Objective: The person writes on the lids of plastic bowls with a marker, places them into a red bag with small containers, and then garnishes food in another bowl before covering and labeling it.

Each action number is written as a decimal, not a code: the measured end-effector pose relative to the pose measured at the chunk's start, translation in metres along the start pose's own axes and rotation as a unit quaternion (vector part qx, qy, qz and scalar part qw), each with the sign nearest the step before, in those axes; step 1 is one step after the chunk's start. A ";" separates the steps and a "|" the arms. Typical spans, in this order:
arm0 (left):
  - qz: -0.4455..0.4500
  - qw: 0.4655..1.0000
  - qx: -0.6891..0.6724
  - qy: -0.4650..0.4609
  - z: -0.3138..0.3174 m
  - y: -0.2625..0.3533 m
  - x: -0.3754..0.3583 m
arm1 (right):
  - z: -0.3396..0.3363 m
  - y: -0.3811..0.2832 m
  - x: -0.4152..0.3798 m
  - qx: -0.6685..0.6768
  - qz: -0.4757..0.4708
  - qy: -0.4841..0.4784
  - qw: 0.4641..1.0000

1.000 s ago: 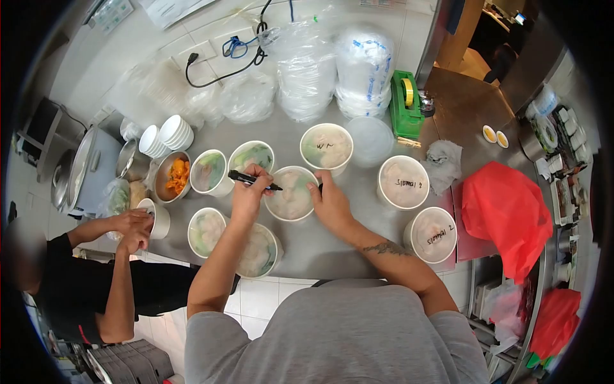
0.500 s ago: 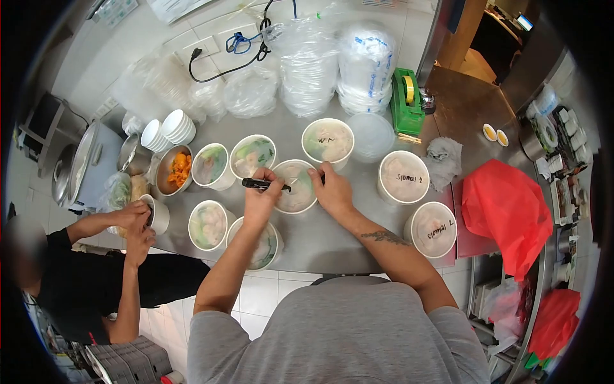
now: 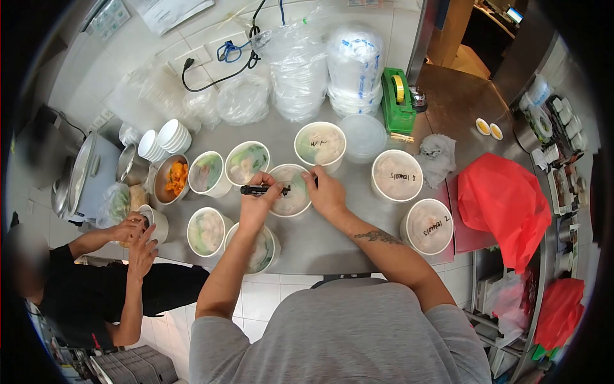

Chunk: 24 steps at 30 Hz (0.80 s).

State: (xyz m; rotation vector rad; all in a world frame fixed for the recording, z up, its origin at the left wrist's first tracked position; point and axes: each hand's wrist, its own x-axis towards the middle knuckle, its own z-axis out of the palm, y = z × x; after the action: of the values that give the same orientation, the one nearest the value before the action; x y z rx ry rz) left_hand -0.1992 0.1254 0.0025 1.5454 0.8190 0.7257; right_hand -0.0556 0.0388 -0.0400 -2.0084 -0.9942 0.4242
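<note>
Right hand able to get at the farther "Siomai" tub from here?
Likely yes: bare counter lies between the right hand and the farther "Siomai" tub. Something small and dark in its fingers may hinder gripping.

A commercial kitchen, by the look of it — a long stainless-steel surface [image 3: 320, 246] set with lidded food tubs [image 3: 396, 176], bagged stacks of plastic containers [image 3: 355, 70] against the tiled wall [image 3: 211, 25], and a large metal pot [image 3: 96, 169] — with shelving [image 3: 534, 307] alongside.

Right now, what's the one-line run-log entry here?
left hand: holds black marker, tip at lidded bowl | right hand: at bowl's rim, pinches dark item | co-worker's hands: at white cup
</note>
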 end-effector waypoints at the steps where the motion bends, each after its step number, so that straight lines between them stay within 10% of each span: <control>1: 0.000 1.000 -0.009 0.004 0.001 0.000 0.000 | 0.000 0.000 0.000 0.002 -0.001 0.002 1.000; 19: 0.022 0.985 -0.135 0.102 -0.038 0.026 -0.030 | -0.002 -0.001 -0.016 0.090 -0.017 0.104 0.990; 24: -0.001 0.967 -0.147 0.206 -0.085 0.010 -0.091 | -0.017 -0.029 -0.057 0.082 -0.129 -0.111 0.982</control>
State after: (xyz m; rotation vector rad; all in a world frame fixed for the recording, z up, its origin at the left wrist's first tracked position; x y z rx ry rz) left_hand -0.3194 0.0967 0.0224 1.1424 0.9658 1.1368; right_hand -0.0955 -0.0044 -0.0102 -1.6826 -1.2951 0.5770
